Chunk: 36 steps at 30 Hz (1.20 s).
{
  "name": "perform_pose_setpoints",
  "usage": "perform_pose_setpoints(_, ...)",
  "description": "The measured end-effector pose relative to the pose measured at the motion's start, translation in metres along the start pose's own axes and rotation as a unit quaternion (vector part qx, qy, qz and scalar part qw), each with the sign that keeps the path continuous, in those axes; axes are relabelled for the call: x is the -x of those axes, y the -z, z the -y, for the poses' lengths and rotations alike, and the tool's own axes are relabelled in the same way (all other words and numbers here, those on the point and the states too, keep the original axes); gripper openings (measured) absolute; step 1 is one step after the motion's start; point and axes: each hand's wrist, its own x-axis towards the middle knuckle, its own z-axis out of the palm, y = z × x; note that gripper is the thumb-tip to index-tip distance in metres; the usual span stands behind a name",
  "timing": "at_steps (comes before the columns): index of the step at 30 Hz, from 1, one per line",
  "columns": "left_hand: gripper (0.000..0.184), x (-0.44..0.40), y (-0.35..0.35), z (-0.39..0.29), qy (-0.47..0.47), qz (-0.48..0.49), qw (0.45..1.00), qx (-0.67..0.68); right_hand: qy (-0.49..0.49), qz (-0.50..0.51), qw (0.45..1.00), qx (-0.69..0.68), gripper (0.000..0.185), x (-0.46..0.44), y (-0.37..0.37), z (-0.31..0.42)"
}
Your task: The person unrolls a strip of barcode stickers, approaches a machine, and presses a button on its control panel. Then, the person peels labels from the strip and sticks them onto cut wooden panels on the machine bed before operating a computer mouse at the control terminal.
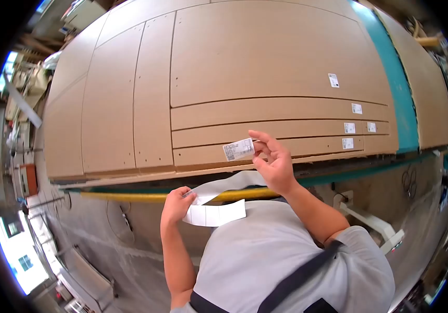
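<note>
My right hand [276, 163] is raised over the near edge of the brown board [265, 52], its fingers closed on a printed white label [238, 149]. Lower and to the left, my left hand [176, 206] grips a strip of labels. The white part of the strip [216, 213] hangs in front of my grey shirt, while its grey backing [229, 183] curves up toward my right wrist. Cut lines divide the board into large panels and narrow strips. Several labels lie on its right side, one [333, 80] on the large panel and others on the narrow strips.
A teal strip [391, 78] runs along the board's right side, with another brown board [422, 73] beyond it. Below the near edge is a yellow bar [130, 197]. A metal cart [86, 271] stands at lower left, and a white bracket [372, 224] at lower right.
</note>
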Motion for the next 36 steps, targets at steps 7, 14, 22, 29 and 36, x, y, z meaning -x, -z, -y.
perform_pose_setpoints(7, 0.015, -0.046, 0.054, -0.007, -0.079, 0.033, 0.995, 0.056, 0.042, -0.080, 0.995, -0.044, 0.053, 0.011, -0.035, 0.010)
perform_pose_setpoints(14, 0.015, -0.082, 0.074, -0.021, -0.117, 0.058, 0.987, 0.090, 0.079, -0.155, 0.982, -0.075, 0.052, 0.025, -0.046, 0.018)
perform_pose_setpoints(22, 0.016, -0.097, 0.081, -0.050, -0.140, 0.082, 0.984, 0.071, 0.105, -0.197, 0.971, -0.090, 0.051, 0.030, -0.038, 0.021)
perform_pose_setpoints(29, 0.021, -0.084, 0.078, -0.095, -0.201, 0.066, 0.961, 0.179, 0.099, -0.259, 0.953, -0.122, 0.047, 0.024, -0.026, 0.022)
perform_pose_setpoints(36, 0.031, -0.054, 0.057, -0.148, -0.207, 0.137, 0.885, 0.394, 0.115, -0.250, 0.942, -0.192, 0.016, 0.004, -0.012, 0.010)
